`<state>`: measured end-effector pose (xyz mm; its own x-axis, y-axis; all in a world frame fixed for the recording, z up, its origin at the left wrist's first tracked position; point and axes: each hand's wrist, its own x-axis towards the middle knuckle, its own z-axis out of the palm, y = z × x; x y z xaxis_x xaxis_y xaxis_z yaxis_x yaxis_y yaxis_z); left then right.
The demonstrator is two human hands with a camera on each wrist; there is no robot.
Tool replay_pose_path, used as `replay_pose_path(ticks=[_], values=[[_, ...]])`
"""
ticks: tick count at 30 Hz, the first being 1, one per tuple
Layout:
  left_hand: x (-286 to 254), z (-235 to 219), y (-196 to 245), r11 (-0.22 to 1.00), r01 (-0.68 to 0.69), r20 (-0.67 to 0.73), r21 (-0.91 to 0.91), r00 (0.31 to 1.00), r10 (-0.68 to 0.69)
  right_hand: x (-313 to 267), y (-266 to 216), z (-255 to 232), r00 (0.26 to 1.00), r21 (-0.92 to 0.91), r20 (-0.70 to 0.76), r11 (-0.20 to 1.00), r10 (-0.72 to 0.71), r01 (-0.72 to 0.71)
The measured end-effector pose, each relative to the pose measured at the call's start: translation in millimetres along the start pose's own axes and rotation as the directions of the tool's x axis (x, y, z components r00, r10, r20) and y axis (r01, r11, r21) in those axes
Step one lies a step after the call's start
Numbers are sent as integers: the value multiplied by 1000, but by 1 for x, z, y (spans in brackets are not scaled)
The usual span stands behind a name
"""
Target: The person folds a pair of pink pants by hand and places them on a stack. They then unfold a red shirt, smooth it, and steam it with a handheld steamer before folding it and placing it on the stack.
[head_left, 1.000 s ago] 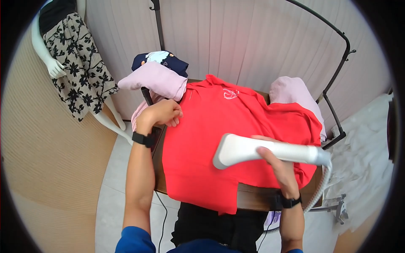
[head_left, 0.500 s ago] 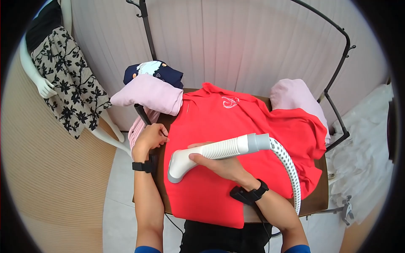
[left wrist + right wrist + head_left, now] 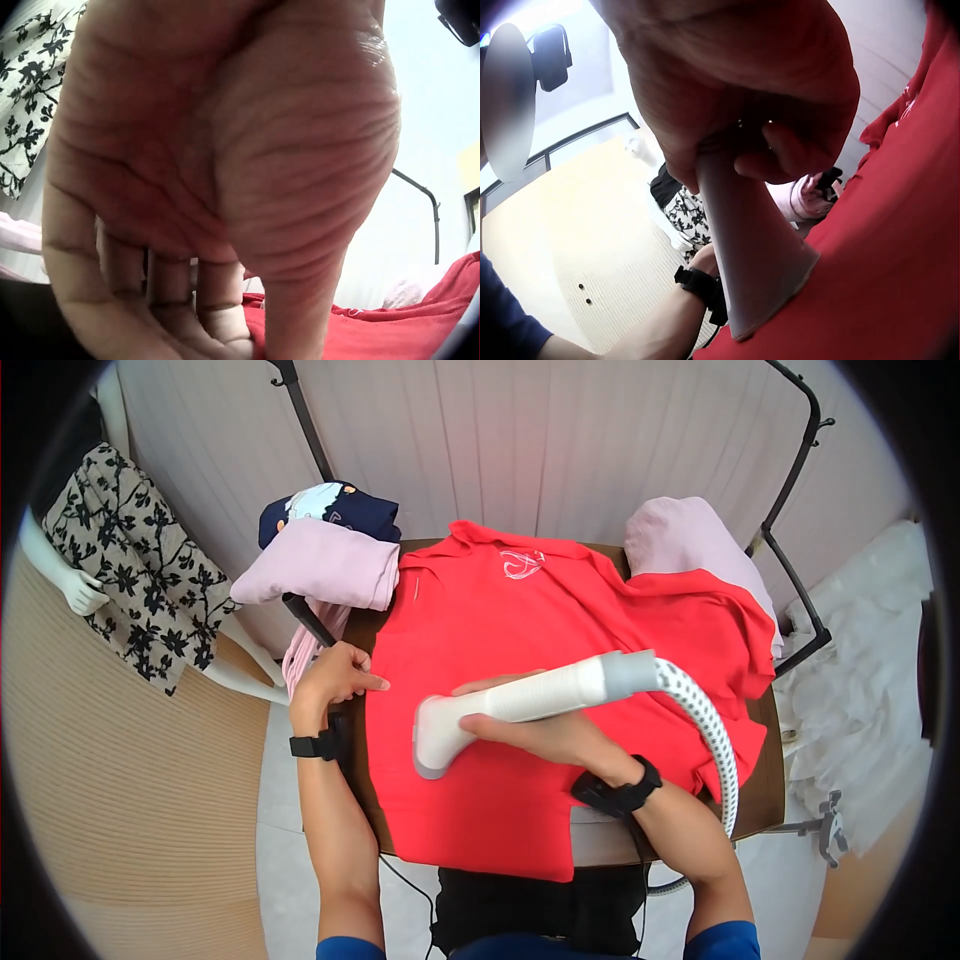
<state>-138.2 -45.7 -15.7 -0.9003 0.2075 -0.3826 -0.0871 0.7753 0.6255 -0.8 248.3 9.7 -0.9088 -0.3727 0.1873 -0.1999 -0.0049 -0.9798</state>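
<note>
A red shirt (image 3: pixel 470 620) with a white print lies spread over a dark table. At the shirt's left edge, my left hand (image 3: pixel 338 678) pinches the fabric between thumb and curled fingers; in the left wrist view the palm (image 3: pixel 225 150) hides most of this contact. My right hand (image 3: pixel 545 735) grips the handle of a white garment steamer (image 3: pixel 450 730), whose head rests on the left half of the shirt. From the right wrist view, the steamer head (image 3: pixel 754 255) meets the red cloth below the curled fingers of my right hand (image 3: pixel 742 90).
Folded pink cloth (image 3: pixel 320 565) and a navy printed cloth (image 3: pixel 375 512) lie at the back left, another pink cloth (image 3: pixel 690 540) at the back right. A ribbed hose (image 3: pixel 712 735) curves down right. Black rack posts, a mannequin in a floral skirt (image 3: pixel 135 560) and white fabric (image 3: pixel 860 690) surround the table.
My right hand has brought the steamer from the shirt's middle to its left side, then slightly back right. My left hand has moved down along the left edge, its thumb now on the fabric.
</note>
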Motion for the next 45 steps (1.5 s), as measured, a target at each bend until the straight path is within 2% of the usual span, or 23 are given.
replay_pose_path(ticks=[2, 4, 6, 10, 16, 18, 21, 22, 24, 26, 28, 31, 36, 37, 39, 45], values=[[-3, 0, 4, 1000, 13, -14, -6, 1000, -13, -14, -1, -18, 995, -86, -18, 991, 99, -100], [-3, 1, 4, 1000, 24, -30, -11, 999, -24, -30, -9, -36, 993, -101, -20, 987, 120, -122], [1, 3, 0, 999, -30, -45, -14, 999, 30, -47, -15, -54, 982, -130, -60, 974, 180, -186], [6, 4, -5, 999, -43, -57, -12, 997, 43, -81, -27, -84, 970, -171, -152, 961, 191, -216], [4, 4, -5, 998, -55, -93, 2, 994, 55, -112, -47, -109, 920, -221, -284, 915, 269, -336], [3, 3, -5, 994, -58, -131, 95, 989, 70, -113, -46, -110, 916, -229, -283, 908, 284, -352], [-5, 0, 3, 992, -99, -119, 80, 987, 108, -104, -45, -105, 927, -236, -267, 914, 264, -329], [-4, 2, 3, 993, -92, -122, 70, 988, 100, -99, -45, -101, 943, -266, -254, 922, 216, -283], [-2, 5, 3, 984, -154, -175, -88, 975, 137, -83, -40, -91, 958, -289, -231, 928, 171, -235], [0, 8, 6, 980, -170, -191, -107, 970, 148, -63, -35, -79, 972, -352, -214, 921, 96, -168], [4, 12, 8, 949, -191, -292, -250, 950, 114, -39, -25, -62, 981, -301, -190, 949, 37, -94], [4, 16, 15, 934, -256, -344, -249, 925, 162, -3, -11, -37, 983, -192, -171, 976, 66, -99], [6, 18, 12, 937, -265, -396, -229, 904, 159, 40, 8, 4, 989, -63, -85, 990, 121, -127], [4, 18, 13, 943, -244, -378, -227, 914, 146, 47, 13, 11, 989, -63, -95, 991, 114, -120], [4, 19, 14, 953, -213, -349, -216, 928, 129, 56, 22, 23, 999, 31, -25, 999, 20, -19], [0, 22, 17, 985, -161, -371, -68, 920, 125, 56, 27, 32, 998, 56, -55, 998, -16, 19]])
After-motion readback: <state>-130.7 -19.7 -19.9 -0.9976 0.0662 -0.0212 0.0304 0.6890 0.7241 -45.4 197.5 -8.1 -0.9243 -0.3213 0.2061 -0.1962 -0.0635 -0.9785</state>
